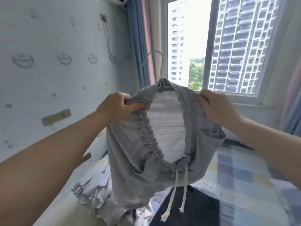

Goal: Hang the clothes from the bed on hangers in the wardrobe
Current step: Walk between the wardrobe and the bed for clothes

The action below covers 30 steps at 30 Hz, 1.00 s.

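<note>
Shorts [130,152] waistband pinched by left grip [117,105] and right grip [216,106], fingers curled on fabric. Hanger [160,67] judged loosely seated; drop-out risked if waistband is slackened or tilted.

Both hands, left [116,107] and right [215,107], raised, fingers curled in grips.

Daylight enters through the window [187,38] straight ahead; the sky there is blown out to plain white. The room is bright, with soft, even light and no hard shadows. The garment [130,160] is backlit: its inner lining glows pale and its outer side reads darker. The wall [48,75] on the left is evenly lit and faintly bluish. Wide-angle distortion bends the window frame and stretches the forearms [48,152] toward the lower corners. Blur smears the bed [244,185] cover at lower right. Detail is soft overall.
</note>
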Available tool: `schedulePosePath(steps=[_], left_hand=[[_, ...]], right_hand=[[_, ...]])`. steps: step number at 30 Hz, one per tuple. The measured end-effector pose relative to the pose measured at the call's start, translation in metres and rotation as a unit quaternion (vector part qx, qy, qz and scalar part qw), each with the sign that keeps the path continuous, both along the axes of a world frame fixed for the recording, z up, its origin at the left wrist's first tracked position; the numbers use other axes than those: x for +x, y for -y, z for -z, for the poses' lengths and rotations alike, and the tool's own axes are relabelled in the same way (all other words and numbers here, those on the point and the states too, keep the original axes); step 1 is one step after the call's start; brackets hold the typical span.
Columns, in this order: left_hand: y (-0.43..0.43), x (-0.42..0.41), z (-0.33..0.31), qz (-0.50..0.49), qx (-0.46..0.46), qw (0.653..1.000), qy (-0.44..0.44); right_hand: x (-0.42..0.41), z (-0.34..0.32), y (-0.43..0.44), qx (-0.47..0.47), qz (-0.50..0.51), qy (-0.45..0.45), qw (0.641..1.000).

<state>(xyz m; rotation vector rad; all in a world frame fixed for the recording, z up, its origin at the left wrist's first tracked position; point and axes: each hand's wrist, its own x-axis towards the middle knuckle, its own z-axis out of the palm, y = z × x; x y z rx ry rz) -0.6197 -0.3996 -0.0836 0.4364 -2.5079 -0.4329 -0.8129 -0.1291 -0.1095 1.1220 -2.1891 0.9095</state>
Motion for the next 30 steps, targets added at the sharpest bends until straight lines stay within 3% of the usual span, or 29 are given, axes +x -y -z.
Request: schedulePosePath(steps=[7,14,23,30], left_hand=[[-0.037,-0.136,0.135,0.178,0.103,0.972,0.115],[-0.093,-0.21,0.261,0.294,0.157,0.919,0.209],[-0.213,-0.265,0.323,0.41,0.177,0.854,0.267],[-0.289,-0.307,0.371,0.381,0.196,0.841,0.33]], right_hand=[[-0.033,0.123,-0.092,0.028,0.158,0.13,0.978],[-0.01,0.227,-0.167,0.058,0.318,0.237,0.916],[0.014,0.255,-0.27,0.058,0.443,0.271,0.852],[-0.039,0.289,-0.345,0.065,0.444,0.322,0.834]])
